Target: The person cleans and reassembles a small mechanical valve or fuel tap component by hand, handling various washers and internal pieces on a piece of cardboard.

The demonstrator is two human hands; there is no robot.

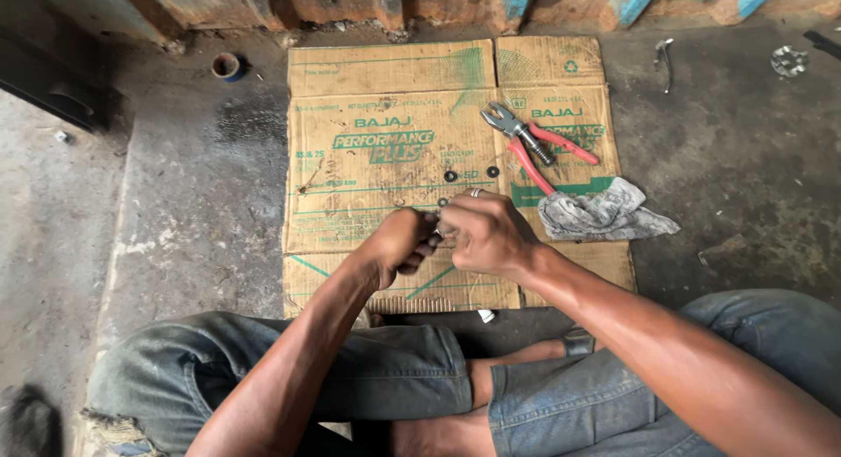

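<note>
While I look down, my left hand [399, 240] and right hand [484, 233] meet fingertip to fingertip, pinching a small part too hidden to name, over flattened cardboard [368, 172], red-handled pliers [534, 146] far right, grey rag [600, 213] just right.

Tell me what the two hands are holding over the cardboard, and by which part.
Left hand and right hand meet fingertip to fingertip, pinching something small between them. It is hidden by the fingers, so neither the thing nor the part gripped can be told.
</note>
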